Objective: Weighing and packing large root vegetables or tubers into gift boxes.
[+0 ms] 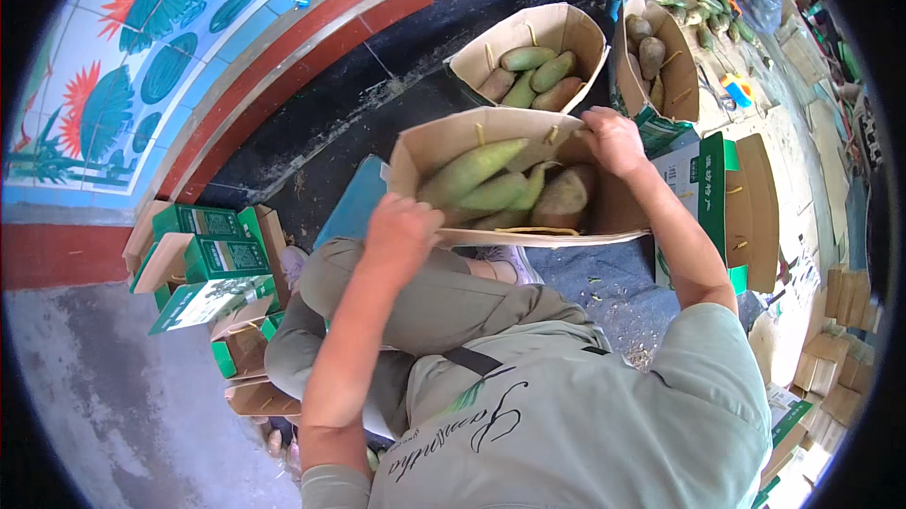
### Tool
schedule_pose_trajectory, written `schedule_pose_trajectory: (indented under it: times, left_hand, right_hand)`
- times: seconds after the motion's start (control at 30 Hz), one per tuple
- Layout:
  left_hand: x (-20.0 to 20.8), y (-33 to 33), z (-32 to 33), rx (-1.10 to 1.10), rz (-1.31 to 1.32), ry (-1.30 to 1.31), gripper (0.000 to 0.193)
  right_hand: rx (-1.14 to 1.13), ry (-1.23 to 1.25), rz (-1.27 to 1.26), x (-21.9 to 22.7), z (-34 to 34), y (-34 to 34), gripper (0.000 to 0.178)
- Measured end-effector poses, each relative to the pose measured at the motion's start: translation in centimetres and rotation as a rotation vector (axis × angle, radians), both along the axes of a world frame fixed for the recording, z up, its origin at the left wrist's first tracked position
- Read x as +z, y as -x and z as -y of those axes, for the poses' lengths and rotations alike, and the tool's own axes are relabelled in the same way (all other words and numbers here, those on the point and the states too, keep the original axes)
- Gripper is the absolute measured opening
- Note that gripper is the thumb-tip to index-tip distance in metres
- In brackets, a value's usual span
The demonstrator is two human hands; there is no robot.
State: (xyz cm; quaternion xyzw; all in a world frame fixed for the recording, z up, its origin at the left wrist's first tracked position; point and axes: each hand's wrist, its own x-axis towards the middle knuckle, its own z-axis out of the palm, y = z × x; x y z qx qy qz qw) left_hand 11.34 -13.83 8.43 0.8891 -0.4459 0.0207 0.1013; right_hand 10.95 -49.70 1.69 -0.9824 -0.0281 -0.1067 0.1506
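Left hand (pixel 404 231) and right hand (pixel 618 141) are both closed on the edge of an open carton (pixel 429 146), as I see it through the head camera: the left at its near-left corner, the right at its far-right corner, with fingers curled over the rim. Most of the gripping fingertips are hidden from me. The carton sits in front of the person's knees, its mouth tipped toward my view; I cannot tell whether its base touches the floor. Inside lie long green roots (pixel 486 169) and a rounder brown root (pixel 563 198). I judge the load heavy and prone to rolling, the roots firm and smooth but easily bruised, and the cardboard stiff along its folds yet liable to buckle at the thin rim. Opposite corners give good steering; for bearing weight, I would trust a palm under the base more than the yellow cord handle (pixel 538 231) along the near edge. Just beyond stands a second filled carton (pixel 543 33), with a third filled carton (pixel 681 84) to its right. Farther out are a loose heap of roots (pixel 708 14), green printed boxes (pixel 222 254) at left, and a tiled wall picture (pixel 170 66).
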Motion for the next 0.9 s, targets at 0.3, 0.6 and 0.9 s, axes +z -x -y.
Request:
schedule_pose_trajectory:
  times: [0.3, 0.6, 0.9]
  left_hand:
    - [-7.5, -0.2, 9.5, -0.121, -0.078, 0.113, 0.011]
    - [-0.9, 0.6, 5.4, 0.163, -0.212, 0.291, 0.013]
    - [4.9, 4.9, -8.9, 0.793, -0.023, 0.616, 0.015]
  right_hand:
    - [-0.248, 0.13, -0.116, -1.2, 8.8, 4.0, 0.015]
    - [-0.506, 0.257, -0.098, -9.0, 11.9, 3.8, 0.03]
    - [-0.15, 0.055, 0.158, -7.0, 0.3, 4.3, 0.027]
